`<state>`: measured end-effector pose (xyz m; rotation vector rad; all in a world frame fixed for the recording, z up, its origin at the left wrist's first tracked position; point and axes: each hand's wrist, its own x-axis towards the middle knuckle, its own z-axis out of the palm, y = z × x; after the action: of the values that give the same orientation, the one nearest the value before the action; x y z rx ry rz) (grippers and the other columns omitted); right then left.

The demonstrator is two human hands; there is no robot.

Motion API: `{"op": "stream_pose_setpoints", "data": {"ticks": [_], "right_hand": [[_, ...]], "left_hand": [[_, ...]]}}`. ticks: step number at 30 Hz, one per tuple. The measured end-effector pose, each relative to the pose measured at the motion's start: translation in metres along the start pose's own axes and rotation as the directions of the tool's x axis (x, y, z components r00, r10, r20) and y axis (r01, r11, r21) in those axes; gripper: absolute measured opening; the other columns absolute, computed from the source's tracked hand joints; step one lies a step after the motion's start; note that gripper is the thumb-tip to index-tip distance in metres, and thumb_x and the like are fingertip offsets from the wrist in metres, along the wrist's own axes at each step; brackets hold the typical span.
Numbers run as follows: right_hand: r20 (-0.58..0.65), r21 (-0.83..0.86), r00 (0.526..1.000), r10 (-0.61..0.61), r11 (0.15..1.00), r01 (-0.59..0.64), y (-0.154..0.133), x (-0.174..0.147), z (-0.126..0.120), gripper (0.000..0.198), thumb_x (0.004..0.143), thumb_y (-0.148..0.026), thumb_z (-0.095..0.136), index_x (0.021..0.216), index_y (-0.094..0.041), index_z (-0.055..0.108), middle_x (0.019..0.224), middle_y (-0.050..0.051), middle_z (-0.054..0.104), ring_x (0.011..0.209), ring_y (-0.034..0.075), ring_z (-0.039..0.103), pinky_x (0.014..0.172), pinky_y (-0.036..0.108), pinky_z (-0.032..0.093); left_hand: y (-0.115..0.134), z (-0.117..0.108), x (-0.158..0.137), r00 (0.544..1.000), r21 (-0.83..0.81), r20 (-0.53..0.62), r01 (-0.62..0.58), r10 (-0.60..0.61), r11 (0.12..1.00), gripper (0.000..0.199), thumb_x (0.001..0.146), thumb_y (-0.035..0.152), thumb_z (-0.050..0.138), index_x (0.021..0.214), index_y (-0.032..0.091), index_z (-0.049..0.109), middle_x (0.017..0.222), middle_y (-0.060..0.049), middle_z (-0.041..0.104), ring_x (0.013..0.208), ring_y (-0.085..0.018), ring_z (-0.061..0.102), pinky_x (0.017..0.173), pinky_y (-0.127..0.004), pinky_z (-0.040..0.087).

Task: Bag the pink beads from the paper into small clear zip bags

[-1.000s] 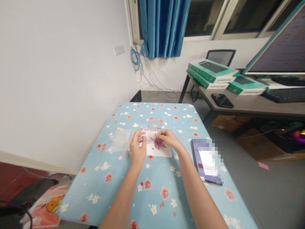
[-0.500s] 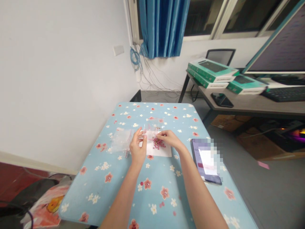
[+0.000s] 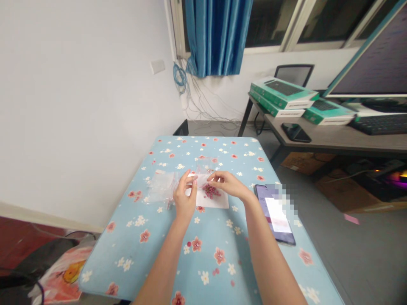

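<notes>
A sheet of white paper [image 3: 203, 201] is spread on a pale blue flowered table [image 3: 127, 245]. On the right half of the paper, a loose pile of small pink-red pieces [image 3: 211, 192] is gathered. The left hand [image 3: 186, 195] is held over the paper's left edge, its thumb and fingers brought close together; whether anything is pinched there cannot be told. The right hand [image 3: 226, 184] is held over the paper's far right part, just beyond the pile, with its fingers bent toward the thumb (what is gripped, if anything, is too small to be made out). Between the hands and past the paper's far edge, clear plastic film [image 3: 203, 168] can be seen. Clear plastic bags [image 3: 160, 187] are laid to the left of the paper, just beside the left hand. A phone [image 3: 276, 218] is placed to the right of the paper, near the right forearm.
</notes>
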<state>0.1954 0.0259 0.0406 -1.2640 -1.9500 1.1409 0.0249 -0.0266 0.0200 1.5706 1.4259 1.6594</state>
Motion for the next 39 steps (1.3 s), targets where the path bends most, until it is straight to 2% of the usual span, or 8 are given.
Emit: {"op": "stream_pose_setpoints", "data": {"ticks": [5, 16, 20, 25, 29, 31, 34, 39], "right_hand": [[0.146, 0.042, 0.989, -0.005, 0.999, -0.002, -0.012, -0.006, 0.001, 0.020, 0.076, -0.028, 0.057, 0.089, -0.017, 0.068, 0.066, 0.001, 0.064, 0.056, 0.012, 0.055, 0.057, 0.024, 0.040], [0.072, 0.005, 0.997, -0.025, 1.000, 0.025, -0.010, -0.006, -0.001, 0.023, 0.076, -0.031, 0.058, 0.092, -0.019, 0.070, 0.063, 0.000, 0.062, 0.054, 0.012, 0.053, 0.055, 0.025, 0.038], [0.003, 0.021, 1.000, -0.029, 0.999, 0.029, -0.010, -0.007, -0.004, 0.024, 0.075, -0.032, 0.059, 0.093, -0.020, 0.070, 0.066, 0.000, 0.063, 0.051, 0.011, 0.048, 0.054, 0.025, 0.036], [-0.121, 0.060, 0.992, -0.031, 0.997, 0.038, -0.008, -0.008, -0.013, 0.023, 0.073, -0.032, 0.061, 0.090, -0.020, 0.070, 0.068, 0.000, 0.063, 0.055, 0.012, 0.048, 0.055, 0.025, 0.036], [-0.242, 0.216, 0.970, 0.031, 0.976, 0.023, -0.012, -0.010, -0.011, 0.024, 0.073, -0.035, 0.061, 0.089, -0.019, 0.068, 0.064, -0.001, 0.057, 0.055, 0.010, 0.045, 0.053, 0.024, 0.033], [-0.306, 0.369, 0.946, 0.107, 0.929, 0.014, -0.014, -0.013, -0.004, 0.025, 0.072, -0.037, 0.061, 0.088, -0.019, 0.066, 0.063, -0.002, 0.055, 0.051, 0.009, 0.041, 0.049, 0.023, 0.030], [-0.412, 0.555, 0.877, 0.248, 0.831, 0.027, -0.013, -0.019, 0.011, 0.027, 0.070, -0.040, 0.061, 0.086, -0.018, 0.063, 0.061, -0.004, 0.051, 0.045, 0.007, 0.034, 0.043, 0.022, 0.024], [-0.648, 0.597, 0.668, 0.366, 0.788, 0.147, 0.009, -0.028, 0.035, 0.026, 0.072, -0.043, 0.060, 0.078, -0.018, 0.057, 0.059, -0.005, 0.047, 0.043, 0.006, 0.030, 0.042, 0.022, 0.023]], "left_hand": [[-0.001, 0.000, 0.000, 1.000, -0.012, 0.001, -0.021, 0.021, 1.000, 0.038, 0.086, 0.024, 0.052, 0.123, 0.020, 0.048, 0.098, -0.008, 0.068, 0.089, -0.015, 0.064, 0.072, -0.026, 0.052], [-0.001, 0.000, -0.001, 1.000, -0.016, -0.029, 0.000, 0.000, 1.000, 0.038, 0.086, 0.026, 0.053, 0.123, 0.019, 0.049, 0.097, -0.009, 0.067, 0.090, -0.016, 0.064, 0.073, -0.027, 0.052], [0.000, 0.000, 0.002, 0.996, -0.092, -0.070, 0.038, -0.045, 0.995, 0.038, 0.084, 0.027, 0.055, 0.121, 0.018, 0.049, 0.095, -0.009, 0.067, 0.090, -0.016, 0.064, 0.073, -0.026, 0.052], [0.000, -0.003, 0.009, 0.972, -0.225, -0.184, 0.102, -0.145, 0.969, 0.037, 0.080, 0.028, 0.059, 0.114, 0.018, 0.050, 0.091, -0.008, 0.066, 0.087, -0.016, 0.065, 0.069, -0.025, 0.053], [-0.002, -0.006, 0.011, 0.950, -0.294, -0.237, 0.128, -0.202, 0.947, 0.029, 0.076, 0.026, 0.062, 0.102, 0.018, 0.052, 0.089, -0.007, 0.064, 0.082, -0.015, 0.065, 0.062, -0.021, 0.053], [-0.002, -0.006, 0.012, 0.946, -0.333, -0.238, 0.133, -0.219, 0.934, 0.026, 0.075, 0.025, 0.063, 0.098, 0.018, 0.051, 0.087, -0.005, 0.064, 0.076, -0.014, 0.065, 0.060, -0.021, 0.052], [-0.001, -0.006, 0.012, 0.946, -0.354, -0.230, 0.136, -0.227, 0.925, 0.020, 0.076, 0.024, 0.062, 0.092, 0.018, 0.052, 0.084, -0.003, 0.062, 0.070, -0.012, 0.065, 0.058, -0.020, 0.052], [-0.001, -0.006, 0.013, 0.941, -0.348, -0.242, 0.143, -0.237, 0.926, 0.016, 0.076, 0.026, 0.061, 0.087, 0.017, 0.055, 0.080, -0.002, 0.062, 0.067, -0.012, 0.065, 0.057, -0.021, 0.052]]}}
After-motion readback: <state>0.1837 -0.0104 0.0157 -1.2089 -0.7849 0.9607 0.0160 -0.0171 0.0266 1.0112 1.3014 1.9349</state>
